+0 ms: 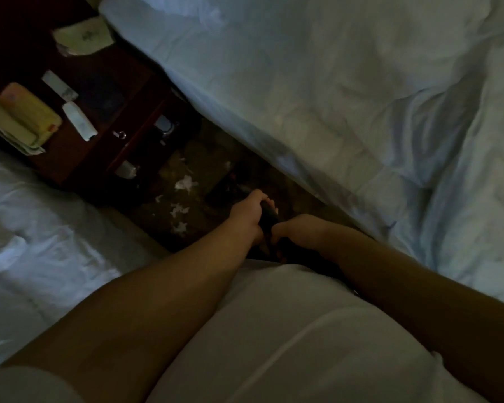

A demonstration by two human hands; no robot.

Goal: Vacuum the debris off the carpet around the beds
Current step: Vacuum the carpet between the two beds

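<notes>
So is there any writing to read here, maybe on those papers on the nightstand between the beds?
Nothing reads; the picture is dim and blurred.
Paper at the far end of the nightstand: a dark mark, illegible.
Yellow booklet: a reddish spot, illegible.
White strips: grey smudges, illegible.

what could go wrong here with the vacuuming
The aisle is dim, so small scraps on the carpet may be missed. The sheet hanging beside the handle could get sucked in. A long push might knock the nightstand.
</notes>
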